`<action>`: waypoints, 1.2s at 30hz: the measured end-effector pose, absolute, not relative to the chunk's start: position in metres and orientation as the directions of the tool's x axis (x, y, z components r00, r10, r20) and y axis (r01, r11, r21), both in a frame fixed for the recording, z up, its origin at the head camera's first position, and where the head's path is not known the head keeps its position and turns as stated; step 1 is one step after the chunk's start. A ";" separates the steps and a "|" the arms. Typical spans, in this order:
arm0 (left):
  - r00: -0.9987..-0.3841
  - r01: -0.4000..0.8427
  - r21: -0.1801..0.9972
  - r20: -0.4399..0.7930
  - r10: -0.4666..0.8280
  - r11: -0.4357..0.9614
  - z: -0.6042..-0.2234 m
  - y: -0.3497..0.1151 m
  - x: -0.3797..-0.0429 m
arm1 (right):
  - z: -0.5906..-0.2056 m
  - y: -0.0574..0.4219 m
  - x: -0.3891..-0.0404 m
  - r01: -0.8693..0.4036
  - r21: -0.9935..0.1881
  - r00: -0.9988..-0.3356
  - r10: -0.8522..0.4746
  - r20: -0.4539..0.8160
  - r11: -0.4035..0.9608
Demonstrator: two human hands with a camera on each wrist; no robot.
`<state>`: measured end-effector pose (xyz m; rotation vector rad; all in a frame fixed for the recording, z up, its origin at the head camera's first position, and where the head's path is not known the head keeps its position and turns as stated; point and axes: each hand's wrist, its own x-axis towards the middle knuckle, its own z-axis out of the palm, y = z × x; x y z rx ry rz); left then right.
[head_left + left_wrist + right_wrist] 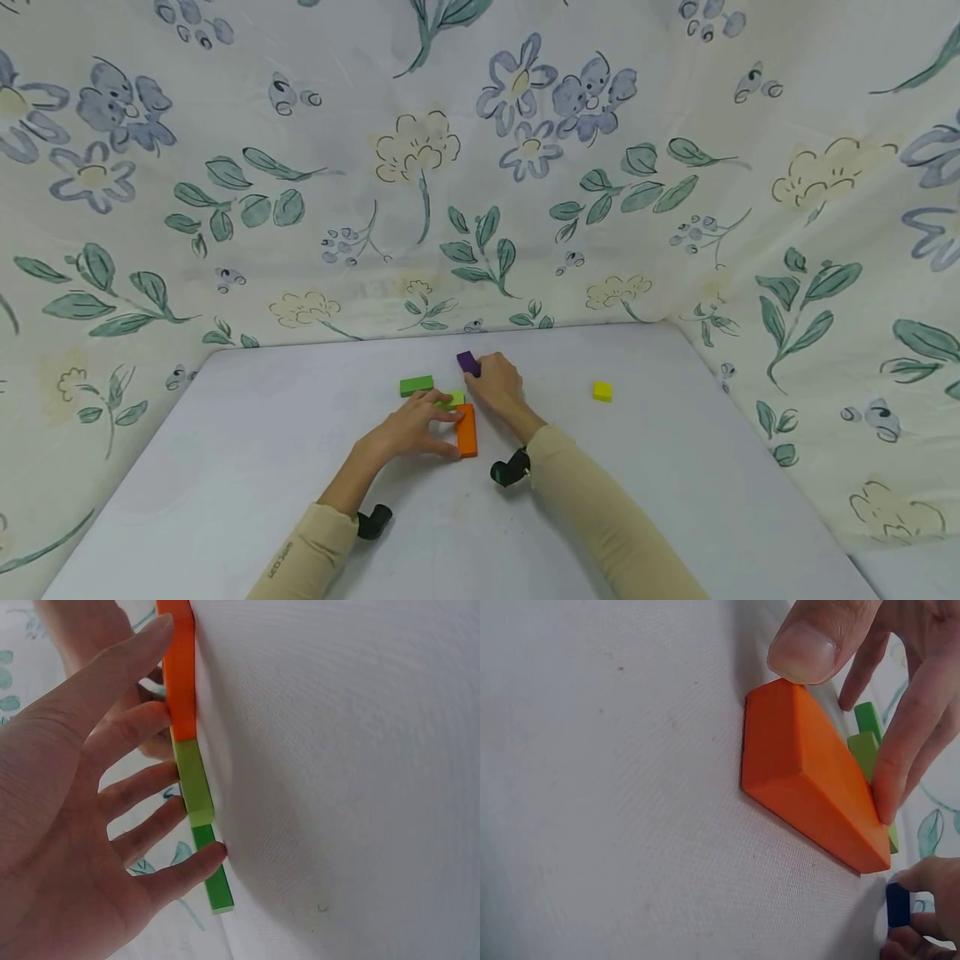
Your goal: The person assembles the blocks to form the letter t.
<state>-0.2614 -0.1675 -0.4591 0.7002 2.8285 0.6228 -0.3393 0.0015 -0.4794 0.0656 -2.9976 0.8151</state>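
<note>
Right grip [497,383] pinching purple block [467,362], left grip [414,425] spread wide — touching orange block [467,433]

Cream floral-print fabric [352,100], patterned with blue flowers [519,81], pale yellow blossoms [417,148] and green leafy sprigs [255,210], hangs behind a white bench [225,433] and lines both its sides. Soft, diffuse light falls across the bench's finely textured surface, where small dark specks [620,668] show up close.
</note>
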 end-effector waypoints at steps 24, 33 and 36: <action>-0.873 0.412 0.449 -0.054 0.484 0.793 -0.458 -0.168 -0.259 | -0.481 0.016 -0.338 -0.079 -0.518 -0.996 -0.054 0.064 0.852; -0.877 0.407 0.443 -0.055 0.478 0.799 -0.458 -0.168 -0.259 | -0.476 0.026 -0.339 -0.083 -0.548 -0.996 -0.055 0.068 0.833; -0.879 0.400 0.443 -0.061 0.472 0.802 -0.458 -0.168 -0.260 | -0.474 0.030 -0.340 -0.097 -0.549 -0.995 -0.066 0.077 0.830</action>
